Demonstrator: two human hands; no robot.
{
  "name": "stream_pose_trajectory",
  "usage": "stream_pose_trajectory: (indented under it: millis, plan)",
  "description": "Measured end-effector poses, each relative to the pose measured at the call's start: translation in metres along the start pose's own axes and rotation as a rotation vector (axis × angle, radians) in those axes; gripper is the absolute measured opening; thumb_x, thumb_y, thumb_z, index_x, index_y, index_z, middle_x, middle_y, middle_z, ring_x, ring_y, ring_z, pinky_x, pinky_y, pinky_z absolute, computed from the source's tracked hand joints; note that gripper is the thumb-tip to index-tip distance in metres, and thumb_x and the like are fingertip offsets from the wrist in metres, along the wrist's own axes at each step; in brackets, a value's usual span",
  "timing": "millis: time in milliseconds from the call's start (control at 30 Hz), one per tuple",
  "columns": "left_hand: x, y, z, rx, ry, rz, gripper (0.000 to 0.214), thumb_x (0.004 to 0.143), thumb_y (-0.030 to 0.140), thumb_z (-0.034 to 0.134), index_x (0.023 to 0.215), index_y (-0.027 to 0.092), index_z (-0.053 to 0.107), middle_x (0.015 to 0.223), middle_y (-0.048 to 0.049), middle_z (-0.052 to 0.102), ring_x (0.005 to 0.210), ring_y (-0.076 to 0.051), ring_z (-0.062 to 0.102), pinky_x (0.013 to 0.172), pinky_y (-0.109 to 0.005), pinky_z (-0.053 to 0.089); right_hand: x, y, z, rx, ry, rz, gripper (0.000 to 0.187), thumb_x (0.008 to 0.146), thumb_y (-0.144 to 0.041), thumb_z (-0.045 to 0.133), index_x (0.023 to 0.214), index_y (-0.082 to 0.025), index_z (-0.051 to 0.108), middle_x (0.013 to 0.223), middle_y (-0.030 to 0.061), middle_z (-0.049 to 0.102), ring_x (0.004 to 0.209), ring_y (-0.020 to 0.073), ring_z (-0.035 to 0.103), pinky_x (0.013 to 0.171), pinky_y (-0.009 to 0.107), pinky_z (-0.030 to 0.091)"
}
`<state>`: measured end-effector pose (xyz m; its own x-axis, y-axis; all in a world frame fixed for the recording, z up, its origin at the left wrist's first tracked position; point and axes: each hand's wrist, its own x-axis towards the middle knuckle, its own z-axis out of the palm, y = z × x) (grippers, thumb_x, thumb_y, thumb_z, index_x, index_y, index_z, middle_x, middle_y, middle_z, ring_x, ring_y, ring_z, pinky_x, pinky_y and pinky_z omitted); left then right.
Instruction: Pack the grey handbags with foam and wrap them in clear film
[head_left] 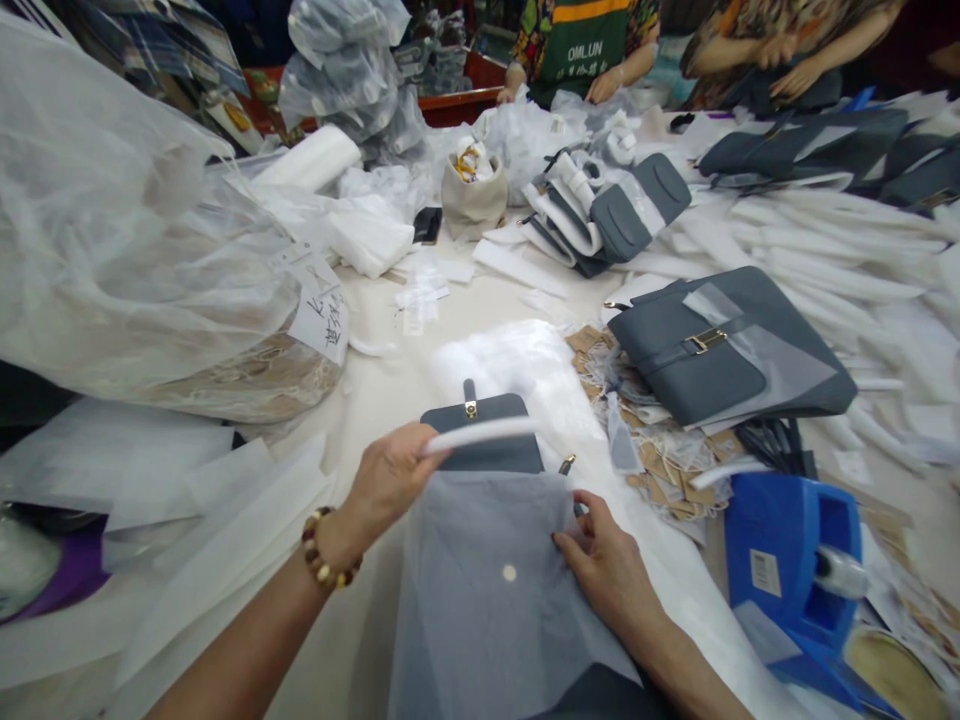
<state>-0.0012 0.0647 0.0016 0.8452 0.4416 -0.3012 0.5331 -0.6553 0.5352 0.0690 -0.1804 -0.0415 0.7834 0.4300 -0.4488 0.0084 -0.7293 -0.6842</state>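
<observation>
A dark grey handbag (491, 458) lies on the table in front of me, its top edge and a small tab with a gold clasp showing. A sheet of translucent tissue paper (480, 610) covers most of its lower part. My left hand (394, 475) is closed round one end of a white foam strip (484, 434), which extends to the right above the handbag. At the bag's right edge, the fingers of my right hand (611, 565) pinch a short dark strap, just below its gold clip (568, 464). The palm partly hides what lies beneath.
Another grey handbag (697, 350) rests at right over brown paper tags (660, 460). Below it stands a blue tape dispenser (787, 560). A big clear plastic sack (150, 250) bulges at left. Across the table, a person in a green apron (585, 50) works beside another person.
</observation>
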Motion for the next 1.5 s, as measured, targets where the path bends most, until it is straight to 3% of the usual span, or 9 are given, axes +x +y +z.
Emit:
stream_pose_trajectory:
  millis: [133, 233, 367, 500, 733, 900, 1033, 1167, 1500]
  plan:
    - [-0.040, 0.029, 0.031, 0.367, -0.248, 0.301, 0.021, 0.083, 0.007, 0.042, 0.084, 0.017, 0.060, 0.089, -0.0067, 0.061, 0.085, -0.022, 0.053, 0.075, -0.033, 0.043, 0.002, 0.001, -0.004, 0.033, -0.036, -0.027, 0.049, 0.071, -0.035, 0.043, 0.115, -0.014, 0.045, 0.069, 0.0010, 0.061, 0.064, 0.0205, 0.060, 0.062, 0.029, 0.043]
    - [-0.053, 0.029, 0.049, 0.417, -0.193, 0.245, 0.028, 0.082, 0.002, 0.041, 0.096, 0.016, 0.060, 0.099, -0.0083, 0.061, 0.091, -0.024, 0.053, 0.080, -0.036, 0.046, 0.005, -0.001, -0.010, 0.013, -0.091, -0.036, 0.051, 0.070, -0.032, 0.043, 0.118, -0.014, 0.046, 0.067, 0.0002, 0.060, 0.063, 0.0195, 0.059, 0.062, 0.028, 0.042]
    - [-0.048, 0.022, 0.043, 0.395, -0.124, 0.137, 0.024, 0.082, 0.004, 0.045, 0.093, 0.016, 0.062, 0.097, -0.0067, 0.063, 0.091, -0.024, 0.052, 0.082, -0.037, 0.046, 0.011, -0.003, -0.019, -0.021, -0.144, -0.019, 0.055, 0.068, -0.030, 0.050, 0.121, -0.016, 0.046, 0.069, -0.0012, 0.060, 0.069, 0.0200, 0.059, 0.067, 0.029, 0.042]
    - [-0.042, 0.028, 0.038, 0.407, -0.179, 0.189, 0.020, 0.084, 0.006, 0.045, 0.087, 0.017, 0.061, 0.092, -0.0049, 0.063, 0.087, -0.024, 0.050, 0.079, -0.037, 0.045, 0.014, -0.001, -0.024, -0.038, -0.139, -0.043, 0.056, 0.069, -0.029, 0.051, 0.123, -0.016, 0.043, 0.066, -0.0027, 0.058, 0.066, 0.0197, 0.058, 0.066, 0.029, 0.042]
    - [-0.050, 0.015, 0.064, 0.491, -0.182, 0.215, 0.029, 0.086, 0.003, 0.040, 0.106, 0.014, 0.058, 0.108, -0.0071, 0.061, 0.091, -0.025, 0.048, 0.078, -0.040, 0.041, 0.009, 0.010, -0.018, -0.215, -0.122, -0.103, 0.056, 0.073, -0.018, 0.045, 0.129, -0.015, 0.037, 0.075, 0.0018, 0.061, 0.071, 0.0209, 0.061, 0.067, 0.031, 0.045]
    - [-0.058, 0.002, 0.074, 0.488, -0.154, 0.226, 0.033, 0.087, 0.001, 0.035, 0.111, 0.013, 0.054, 0.118, -0.0096, 0.057, 0.101, -0.026, 0.047, 0.082, -0.043, 0.037, 0.009, 0.009, -0.018, -0.560, 0.204, -0.561, 0.056, 0.073, -0.007, 0.044, 0.128, -0.013, 0.042, 0.101, 0.0149, 0.058, 0.091, 0.0285, 0.056, 0.074, 0.040, 0.045]
    - [-0.055, 0.002, 0.069, 0.408, -0.204, 0.206, 0.036, 0.086, 0.001, 0.036, 0.116, 0.013, 0.051, 0.118, -0.0099, 0.057, 0.107, -0.024, 0.046, 0.092, -0.044, 0.031, 0.027, -0.006, -0.023, -0.512, -0.075, -0.945, 0.044, 0.080, 0.000, 0.038, 0.119, -0.016, 0.051, 0.104, 0.0117, 0.062, 0.098, 0.0250, 0.056, 0.082, 0.041, 0.044]
    - [-0.049, 0.007, 0.058, 0.362, -0.298, 0.172, 0.028, 0.089, 0.011, 0.039, 0.114, 0.015, 0.052, 0.114, -0.0097, 0.058, 0.104, -0.025, 0.049, 0.091, -0.046, 0.032, 0.048, -0.014, -0.018, -0.455, -0.442, -0.792, 0.040, 0.081, -0.017, 0.060, 0.121, -0.016, 0.053, 0.117, 0.0102, 0.061, 0.107, 0.0241, 0.055, 0.094, 0.039, 0.041]
    - [-0.012, -0.004, 0.036, 0.060, -0.537, 0.070, 0.017, 0.084, 0.026, 0.046, 0.085, 0.016, 0.060, 0.087, -0.0069, 0.060, 0.084, -0.024, 0.054, 0.081, -0.039, 0.036, 0.069, -0.040, -0.014, -0.435, -0.692, -0.342, 0.050, 0.059, -0.034, 0.079, 0.104, -0.019, 0.062, 0.096, 0.0035, 0.064, 0.088, 0.0229, 0.059, 0.074, 0.030, 0.042]
